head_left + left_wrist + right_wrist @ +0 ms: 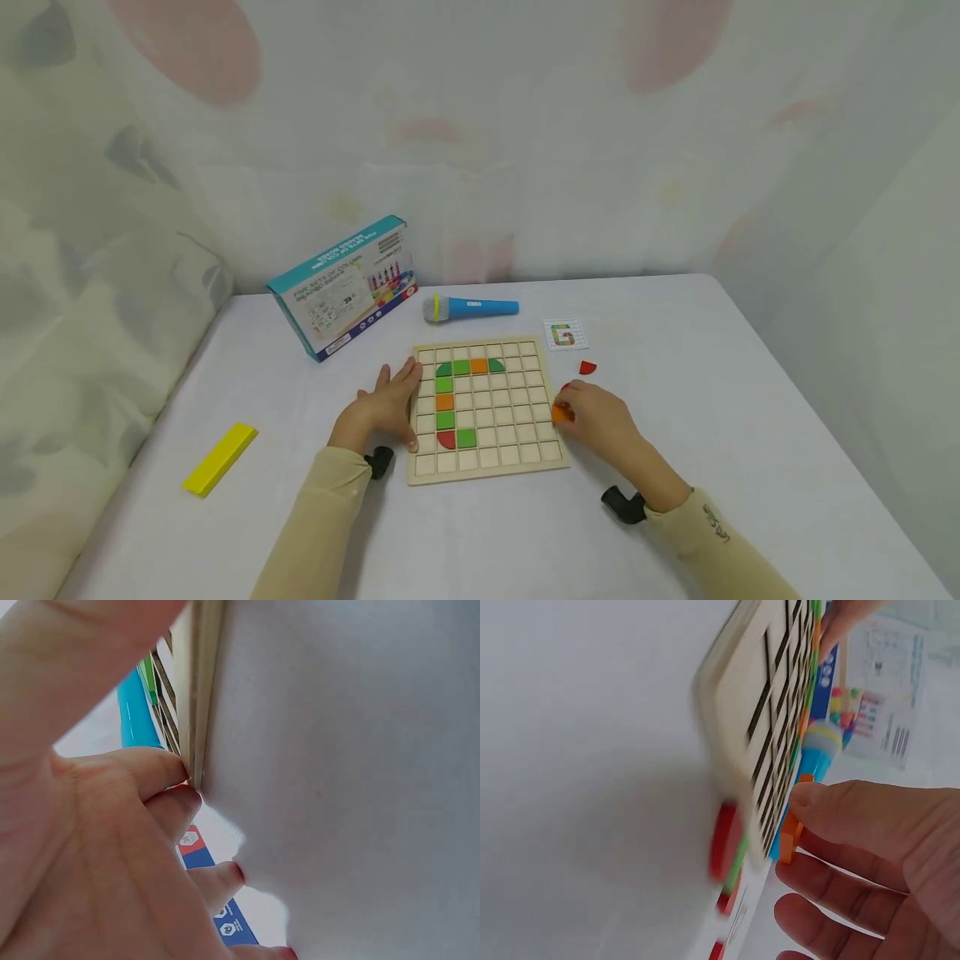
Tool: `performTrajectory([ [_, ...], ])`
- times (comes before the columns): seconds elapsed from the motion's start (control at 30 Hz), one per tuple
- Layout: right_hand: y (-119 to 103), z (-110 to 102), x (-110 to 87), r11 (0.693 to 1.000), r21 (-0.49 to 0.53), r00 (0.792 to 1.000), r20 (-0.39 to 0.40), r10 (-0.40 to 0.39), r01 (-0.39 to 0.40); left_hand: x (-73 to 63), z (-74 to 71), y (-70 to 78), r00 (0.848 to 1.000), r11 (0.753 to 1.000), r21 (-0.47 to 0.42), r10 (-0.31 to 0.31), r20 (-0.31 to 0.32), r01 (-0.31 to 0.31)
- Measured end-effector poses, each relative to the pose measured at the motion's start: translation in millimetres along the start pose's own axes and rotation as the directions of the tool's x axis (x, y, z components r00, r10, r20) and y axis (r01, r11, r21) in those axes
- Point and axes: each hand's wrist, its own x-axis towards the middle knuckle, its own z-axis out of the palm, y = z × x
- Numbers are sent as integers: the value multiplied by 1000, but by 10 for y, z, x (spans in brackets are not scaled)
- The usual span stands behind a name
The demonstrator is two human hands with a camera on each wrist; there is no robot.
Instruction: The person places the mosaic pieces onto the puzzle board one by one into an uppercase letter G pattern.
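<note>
Spread along the left edge of the wooden grid board (495,417), my left hand (381,408) touches its rim with thumb and fingertips. The left wrist view shows fingers (169,769) against the board's side. At the board's right edge my right hand (603,421) pinches an orange square tile (791,831) between thumb and finger. Green, orange and red tiles lie on the board in a top row, a left column and a short bottom row. Beside the board's right edge, partly behind my right hand in the head view, lie a red tile (725,840) and a green tile (736,864).
A red quarter-round tile (588,367) and a pattern card (566,335) lie right of the board. Behind it lies a blue toy microphone (472,307). A printed box (345,287) stands at the back left. A yellow bar (221,460) lies on the left.
</note>
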Motion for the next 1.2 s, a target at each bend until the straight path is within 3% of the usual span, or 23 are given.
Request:
performTrajectory([
  [0.33, -478, 213, 220, 988, 18, 986, 66, -155, 154, 1, -3, 6, 1000, 1000, 4, 6, 2, -6],
  [0.53, -666, 318, 283, 983, 16, 974, 132, -185, 184, 25, 4, 3, 1000, 1000, -1, 3, 4, -3],
  [1.2, -773, 353, 301, 975, 32, 965, 142, -221, 219, 18, 1, -9, 1000, 1000, 4, -4, 2, 4],
])
